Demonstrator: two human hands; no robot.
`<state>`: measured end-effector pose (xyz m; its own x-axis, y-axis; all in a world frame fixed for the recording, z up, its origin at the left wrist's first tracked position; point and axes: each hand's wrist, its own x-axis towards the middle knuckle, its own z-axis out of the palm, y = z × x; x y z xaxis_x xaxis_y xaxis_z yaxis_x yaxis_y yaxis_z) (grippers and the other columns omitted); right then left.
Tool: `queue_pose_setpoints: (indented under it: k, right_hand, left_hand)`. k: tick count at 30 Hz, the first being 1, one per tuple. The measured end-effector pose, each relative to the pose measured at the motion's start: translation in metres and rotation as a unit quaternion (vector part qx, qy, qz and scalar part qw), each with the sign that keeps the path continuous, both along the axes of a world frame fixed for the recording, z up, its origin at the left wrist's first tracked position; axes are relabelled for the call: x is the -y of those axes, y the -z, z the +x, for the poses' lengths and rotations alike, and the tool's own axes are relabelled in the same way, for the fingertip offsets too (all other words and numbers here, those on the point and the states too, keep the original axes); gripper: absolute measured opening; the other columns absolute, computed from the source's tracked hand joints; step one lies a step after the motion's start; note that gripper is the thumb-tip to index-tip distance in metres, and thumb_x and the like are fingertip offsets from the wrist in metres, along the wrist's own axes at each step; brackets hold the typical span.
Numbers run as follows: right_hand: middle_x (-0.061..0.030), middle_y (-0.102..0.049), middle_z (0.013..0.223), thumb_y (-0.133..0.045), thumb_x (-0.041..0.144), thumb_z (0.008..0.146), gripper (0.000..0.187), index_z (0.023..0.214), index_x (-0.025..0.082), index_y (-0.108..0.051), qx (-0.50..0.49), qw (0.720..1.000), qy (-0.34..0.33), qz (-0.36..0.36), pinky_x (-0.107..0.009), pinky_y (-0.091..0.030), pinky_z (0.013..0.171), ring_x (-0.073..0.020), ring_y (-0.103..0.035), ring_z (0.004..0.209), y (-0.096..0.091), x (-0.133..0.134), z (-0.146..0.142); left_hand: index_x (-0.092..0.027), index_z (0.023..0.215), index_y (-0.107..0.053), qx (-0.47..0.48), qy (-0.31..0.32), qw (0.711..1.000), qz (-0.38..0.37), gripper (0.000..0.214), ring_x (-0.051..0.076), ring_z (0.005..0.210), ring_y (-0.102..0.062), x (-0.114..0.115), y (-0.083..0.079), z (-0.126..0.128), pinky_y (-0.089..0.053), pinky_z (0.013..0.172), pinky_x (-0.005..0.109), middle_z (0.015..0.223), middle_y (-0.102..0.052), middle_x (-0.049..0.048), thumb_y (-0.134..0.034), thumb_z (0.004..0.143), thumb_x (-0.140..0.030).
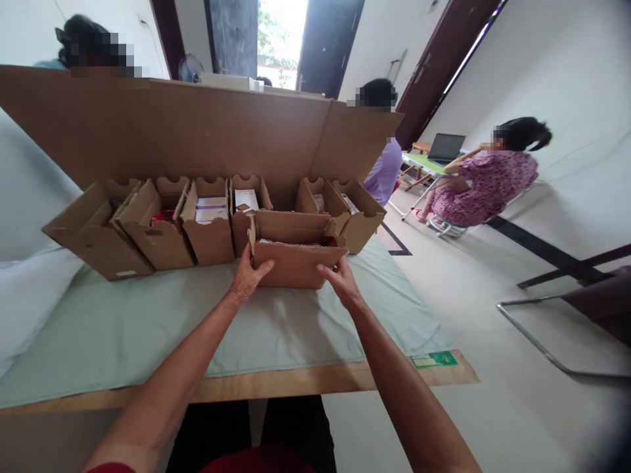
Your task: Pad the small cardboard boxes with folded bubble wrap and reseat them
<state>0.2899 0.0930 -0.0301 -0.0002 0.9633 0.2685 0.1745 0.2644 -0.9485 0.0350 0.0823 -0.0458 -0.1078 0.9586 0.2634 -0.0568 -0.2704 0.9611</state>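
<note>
A small open cardboard box (294, 264) lies on the pale green cloth (148, 328) in front of me. My left hand (248, 276) grips its left front corner, thumb on the front face. My right hand (340, 279) holds the right front corner, fingers curled at the edge. Behind it stands a row of several similar open cardboard boxes (162, 226), some with white packets (211, 209) inside. The box's flaps are up and its inside is mostly hidden.
A tall cardboard sheet (197, 131) stands behind the row of boxes. The wooden table edge (296, 381) runs near me. Three other people are around: one behind the cardboard at left, one by its right end, one seated (486, 177) at a laptop table. A metal frame (542, 341) stands at right.
</note>
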Motion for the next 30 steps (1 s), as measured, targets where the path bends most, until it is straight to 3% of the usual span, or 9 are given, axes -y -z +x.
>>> queue_pose_setpoints:
  k: [3, 6, 10, 13, 15, 18, 22, 26, 30]
  right_hand:
    - [-0.0117, -0.071, 0.125, -0.079, 0.071, 0.067, 0.078, 0.125, 0.021, -0.063, -0.058, 0.998, -0.021, 0.006, -0.046, -0.049, 0.102, -0.0311, -0.062, 0.117, -0.002, -0.005, -0.010]
    - [-0.0125, -0.072, 0.121, -0.074, 0.076, 0.069, 0.076, 0.117, 0.019, -0.066, -0.086, 0.996, -0.001, 0.004, -0.047, -0.049, 0.103, -0.0321, -0.062, 0.116, -0.001, 0.006, -0.013]
    - [-0.0126, -0.073, 0.120, -0.067, 0.075, 0.077, 0.068, 0.114, 0.018, -0.068, -0.084, 0.996, 0.020, 0.004, -0.046, -0.050, 0.101, -0.0322, -0.064, 0.114, 0.003, 0.047, -0.018]
    - [-0.0107, -0.072, 0.124, -0.061, 0.072, 0.085, 0.060, 0.113, 0.019, -0.069, -0.085, 0.996, -0.008, 0.015, -0.044, -0.050, 0.102, -0.0304, -0.064, 0.114, -0.001, 0.079, -0.038]
    - [-0.0098, -0.072, 0.125, -0.059, 0.069, 0.088, 0.057, 0.115, 0.020, -0.069, -0.091, 0.995, -0.034, 0.018, -0.042, -0.051, 0.101, -0.0292, -0.065, 0.114, -0.011, 0.091, -0.059]
    - [-0.0102, -0.073, 0.122, -0.058, 0.068, 0.089, 0.060, 0.122, 0.019, -0.067, -0.108, 0.993, -0.037, 0.022, -0.041, -0.052, 0.099, -0.0283, -0.066, 0.111, -0.031, 0.096, -0.082]
    - [-0.0106, -0.073, 0.122, -0.060, 0.064, 0.089, 0.059, 0.124, 0.017, -0.067, -0.129, 0.990, 0.038, 0.041, -0.042, -0.050, 0.100, -0.0286, -0.065, 0.113, -0.047, 0.108, -0.073]
    - [-0.0099, -0.072, 0.124, -0.058, 0.058, 0.094, 0.055, 0.130, 0.017, -0.065, -0.117, 0.988, 0.084, 0.048, -0.040, -0.048, 0.104, -0.0284, -0.062, 0.120, -0.044, 0.138, -0.058]
    - [-0.0091, -0.072, 0.126, -0.056, 0.059, 0.095, 0.056, 0.135, 0.021, -0.062, -0.093, 0.996, 0.014, 0.006, -0.040, -0.051, 0.100, -0.0282, -0.065, 0.115, -0.039, 0.155, -0.083]
  left_hand:
    - [-0.018, 0.140, -0.049, 0.016, -0.013, 1.000, 0.008, 0.089, 0.032, 0.129, -0.060, -0.006, -0.001, 0.006, -0.041, 0.117, 0.052, 0.139, -0.062, 0.0173, -0.081, 0.069, -0.061]
    - [-0.018, 0.141, -0.050, 0.024, -0.038, 0.999, 0.015, 0.086, 0.032, 0.127, -0.061, 0.007, 0.002, 0.013, -0.042, 0.116, 0.051, 0.137, -0.063, 0.0169, -0.078, 0.073, -0.063]
    - [-0.020, 0.142, -0.051, 0.036, -0.045, 0.998, 0.004, 0.075, 0.031, 0.127, -0.061, 0.061, 0.011, 0.011, -0.046, 0.112, 0.049, 0.132, -0.066, 0.0144, -0.071, 0.082, -0.059]
    - [-0.021, 0.143, -0.052, 0.042, -0.099, 0.994, 0.006, 0.068, 0.030, 0.127, -0.061, 0.105, 0.012, -0.011, -0.047, 0.111, 0.046, 0.132, -0.067, 0.0122, -0.068, 0.087, -0.056]
    - [-0.022, 0.142, -0.054, 0.034, -0.140, 0.990, 0.007, 0.065, 0.029, 0.125, -0.062, 0.123, 0.002, -0.030, -0.046, 0.112, 0.044, 0.132, -0.068, 0.0106, -0.067, 0.088, -0.055]
    - [-0.022, 0.143, -0.055, 0.025, -0.173, 0.984, 0.009, 0.068, 0.028, 0.122, -0.063, 0.130, -0.025, -0.045, -0.046, 0.111, 0.043, 0.130, -0.068, 0.0106, -0.068, 0.087, -0.058]
    - [-0.020, 0.144, -0.052, 0.013, -0.149, 0.988, 0.034, 0.071, 0.029, 0.127, -0.061, 0.137, -0.053, -0.028, -0.046, 0.112, 0.042, 0.135, -0.066, 0.0119, -0.067, 0.088, -0.060]
    - [-0.020, 0.147, -0.050, -0.010, -0.092, 0.996, -0.002, 0.069, 0.029, 0.124, -0.063, 0.166, -0.050, -0.020, -0.048, 0.110, 0.042, 0.134, -0.067, 0.0114, -0.064, 0.091, -0.058]
    - [-0.021, 0.144, -0.054, -0.031, -0.159, 0.987, -0.022, 0.063, 0.029, 0.129, -0.059, 0.187, -0.040, -0.048, -0.044, 0.115, 0.041, 0.134, -0.067, 0.0088, -0.063, 0.093, -0.056]
